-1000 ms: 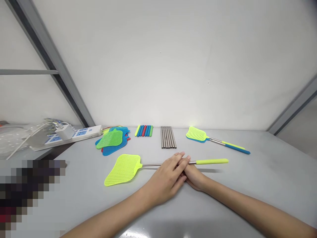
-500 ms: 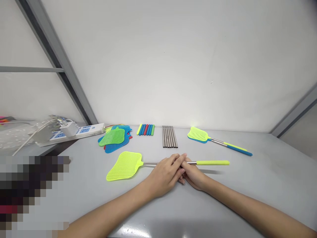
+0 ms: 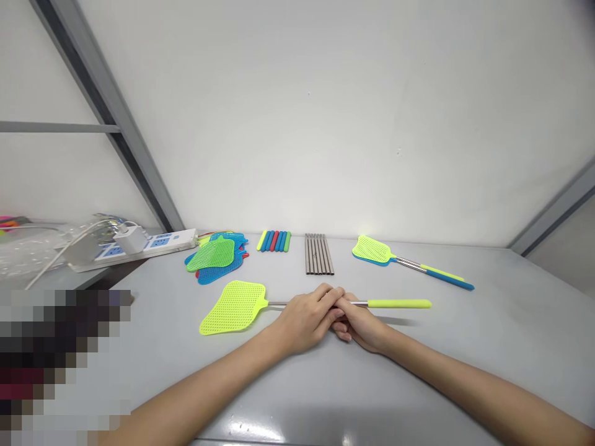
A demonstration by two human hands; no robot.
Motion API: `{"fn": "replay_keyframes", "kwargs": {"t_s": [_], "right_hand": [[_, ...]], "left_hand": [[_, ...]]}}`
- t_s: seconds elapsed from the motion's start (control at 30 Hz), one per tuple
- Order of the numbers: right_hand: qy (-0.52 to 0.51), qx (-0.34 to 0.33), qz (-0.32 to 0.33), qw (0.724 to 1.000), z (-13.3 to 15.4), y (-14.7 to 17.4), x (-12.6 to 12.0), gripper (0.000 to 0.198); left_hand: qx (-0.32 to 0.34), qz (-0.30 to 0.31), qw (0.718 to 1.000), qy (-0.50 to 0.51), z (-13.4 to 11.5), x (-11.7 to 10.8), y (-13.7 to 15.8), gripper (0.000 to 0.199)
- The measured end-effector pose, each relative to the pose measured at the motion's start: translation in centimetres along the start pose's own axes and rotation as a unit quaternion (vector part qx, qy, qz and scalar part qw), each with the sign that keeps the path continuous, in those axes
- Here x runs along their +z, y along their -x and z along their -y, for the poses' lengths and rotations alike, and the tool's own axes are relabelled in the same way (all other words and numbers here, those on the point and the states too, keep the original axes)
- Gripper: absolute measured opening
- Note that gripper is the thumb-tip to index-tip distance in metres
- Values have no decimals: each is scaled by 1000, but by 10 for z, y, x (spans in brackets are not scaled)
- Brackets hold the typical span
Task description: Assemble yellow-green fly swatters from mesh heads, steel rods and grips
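Note:
A yellow fly swatter (image 3: pixel 236 308) is held level in front of me, its mesh head to the left and its yellow grip to the right. My left hand (image 3: pixel 304 321) is closed around its metal rod near the middle. Right beside it, my right hand (image 3: pixel 365 325) is closed on the same rod, and the fingers of both hands meet and partly overlap. The stretch of rod under the fingers is hidden. A shadow of the grip falls on the table just below it.
Behind lie a pile of loose mesh swatter heads (image 3: pixel 211 255), a row of coloured grips (image 3: pixel 274 241) and a row of metal rods (image 3: pixel 318 254). Two assembled swatters (image 3: pixel 372 249) lie at the right. A power strip (image 3: pixel 174 240) with a plugged-in adapter sits at the left.
The fingers of my left hand have drawn back slightly to the left from over my right hand. The swatter stays in nearly the same place.

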State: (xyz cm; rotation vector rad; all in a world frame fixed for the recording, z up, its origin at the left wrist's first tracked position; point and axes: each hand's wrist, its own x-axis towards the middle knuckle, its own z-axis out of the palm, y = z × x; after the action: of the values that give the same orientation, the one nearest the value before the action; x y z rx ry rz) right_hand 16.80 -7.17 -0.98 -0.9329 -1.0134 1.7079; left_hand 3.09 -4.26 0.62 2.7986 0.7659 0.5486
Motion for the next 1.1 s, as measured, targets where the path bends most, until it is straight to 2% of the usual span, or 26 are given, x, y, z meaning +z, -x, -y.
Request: {"fn": "replay_keyframes", "kwargs": {"t_s": [0.57, 1.1], "right_hand": [[12, -8, 10, 1000, 2, -2, -2, 28], [19, -23, -11, 1000, 3, -5, 0, 27]], "left_hand": [[18, -2, 1000, -6, 15, 2, -5, 26], [107, -93, 988, -54, 41, 8, -11, 27]]}}
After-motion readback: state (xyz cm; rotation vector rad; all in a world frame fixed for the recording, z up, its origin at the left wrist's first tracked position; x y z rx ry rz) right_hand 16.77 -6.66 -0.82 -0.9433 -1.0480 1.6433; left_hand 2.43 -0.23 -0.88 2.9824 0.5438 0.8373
